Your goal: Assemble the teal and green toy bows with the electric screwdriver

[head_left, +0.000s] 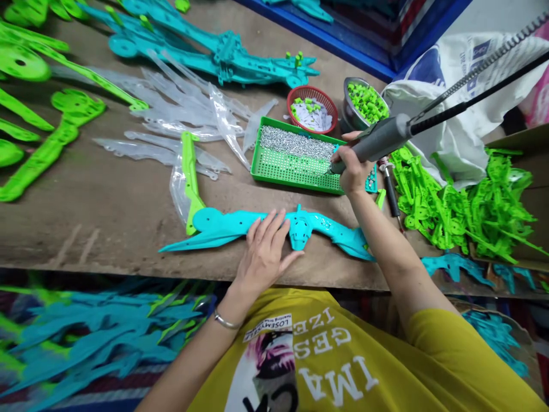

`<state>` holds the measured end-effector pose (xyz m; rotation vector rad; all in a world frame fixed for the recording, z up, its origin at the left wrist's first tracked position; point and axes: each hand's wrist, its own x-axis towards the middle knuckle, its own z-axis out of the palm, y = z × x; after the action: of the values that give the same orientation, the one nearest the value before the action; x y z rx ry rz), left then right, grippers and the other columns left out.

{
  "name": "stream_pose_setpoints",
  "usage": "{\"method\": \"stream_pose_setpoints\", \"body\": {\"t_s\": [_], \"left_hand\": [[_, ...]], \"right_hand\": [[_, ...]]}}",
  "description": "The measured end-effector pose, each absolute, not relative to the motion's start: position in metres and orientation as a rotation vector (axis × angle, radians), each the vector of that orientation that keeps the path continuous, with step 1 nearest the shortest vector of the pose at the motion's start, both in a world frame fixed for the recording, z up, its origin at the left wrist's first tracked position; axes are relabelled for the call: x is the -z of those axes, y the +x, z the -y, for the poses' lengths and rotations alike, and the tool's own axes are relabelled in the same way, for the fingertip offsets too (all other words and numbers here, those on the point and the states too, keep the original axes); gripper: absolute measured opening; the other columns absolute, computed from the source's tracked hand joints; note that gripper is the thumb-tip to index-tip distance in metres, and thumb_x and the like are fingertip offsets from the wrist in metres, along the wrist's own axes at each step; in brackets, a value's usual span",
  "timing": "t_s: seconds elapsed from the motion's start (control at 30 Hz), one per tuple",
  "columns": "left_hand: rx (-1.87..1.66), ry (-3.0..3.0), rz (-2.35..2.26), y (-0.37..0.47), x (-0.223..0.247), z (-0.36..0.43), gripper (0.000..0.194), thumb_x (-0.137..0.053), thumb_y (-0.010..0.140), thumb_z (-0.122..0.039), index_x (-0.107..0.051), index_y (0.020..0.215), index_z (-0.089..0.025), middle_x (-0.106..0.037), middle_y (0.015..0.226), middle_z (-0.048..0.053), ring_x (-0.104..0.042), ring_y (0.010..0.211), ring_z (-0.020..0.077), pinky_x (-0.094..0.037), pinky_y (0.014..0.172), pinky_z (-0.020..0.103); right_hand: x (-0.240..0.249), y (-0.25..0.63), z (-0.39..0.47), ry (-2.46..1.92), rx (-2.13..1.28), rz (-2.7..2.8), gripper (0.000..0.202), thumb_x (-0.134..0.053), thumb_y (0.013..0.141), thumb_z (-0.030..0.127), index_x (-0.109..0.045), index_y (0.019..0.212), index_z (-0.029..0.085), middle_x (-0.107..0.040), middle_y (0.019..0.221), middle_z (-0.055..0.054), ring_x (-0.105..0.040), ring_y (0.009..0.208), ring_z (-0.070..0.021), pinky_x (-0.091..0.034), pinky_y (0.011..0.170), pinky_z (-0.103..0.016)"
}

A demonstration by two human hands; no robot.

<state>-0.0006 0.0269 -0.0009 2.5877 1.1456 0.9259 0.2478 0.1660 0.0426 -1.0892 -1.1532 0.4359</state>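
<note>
My left hand [265, 252] lies flat with its fingers stretched over the middle of a long turquoise plastic part [227, 226], which rests near the table's front edge. My right hand [354, 169] is wrapped round a grey electric screwdriver [384, 137], whose cord and coiled spring run up to the right. Its tip points down into a green perforated basket [291, 182]. Small silvery screws [295, 142] fill the back of that basket. A light green plastic piece [191, 177] and a clear plastic piece [178, 189] touch or adjoin the turquoise part's left end.
Behind stand a red basket [333, 103] and a metal bowl [346, 109] of small green pieces [364, 102]. Green parts [463, 200] are heaped at right beside a hand screwdriver [390, 191]. Clear pieces [184, 109] and turquoise assemblies [240, 57] lie at the back; more turquoise parts [107, 326] lie below left.
</note>
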Motion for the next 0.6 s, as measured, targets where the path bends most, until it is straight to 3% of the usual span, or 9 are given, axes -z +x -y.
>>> {"method": "stream_pose_setpoints", "body": {"t_s": [0.17,0.33,0.6], "left_hand": [[-0.929,2.55,-1.13,-0.001,-0.001,-0.026,0.071,-0.072,0.092,-0.045,-0.046,0.148,-0.01,-0.057,0.15,0.024,-0.049,0.144,0.0379,-0.036,0.119,0.056],[-0.948,2.54,-1.123,-0.001,-0.001,-0.027,0.072,-0.07,0.093,-0.045,-0.044,0.15,-0.012,-0.057,0.15,0.023,-0.05,0.144,0.0376,-0.037,0.119,0.057],[-0.937,2.525,-1.129,0.001,0.0,-0.026,0.071,-0.071,0.092,-0.048,-0.046,0.146,-0.01,-0.056,0.15,0.024,-0.049,0.145,0.038,-0.037,0.119,0.057]], "right_hand": [[-0.045,0.246,-0.166,-1.115,-0.478,1.14,0.02,-0.069,0.077,0.038,-0.055,0.073,0.024,-0.051,0.052,0.007,-0.052,0.045,-0.0113,-0.046,0.052,-0.028],[-0.042,0.249,-0.169,-1.036,-0.493,1.123,0.018,-0.07,0.074,0.033,-0.059,0.085,0.025,-0.055,0.052,0.008,-0.052,0.044,-0.0118,-0.046,0.051,-0.027],[-0.086,0.223,-0.122,-1.051,-0.589,1.123,0.029,-0.068,0.083,0.052,-0.058,0.096,0.028,-0.045,0.054,0.009,-0.053,0.046,-0.0131,-0.049,0.051,-0.029]]}}
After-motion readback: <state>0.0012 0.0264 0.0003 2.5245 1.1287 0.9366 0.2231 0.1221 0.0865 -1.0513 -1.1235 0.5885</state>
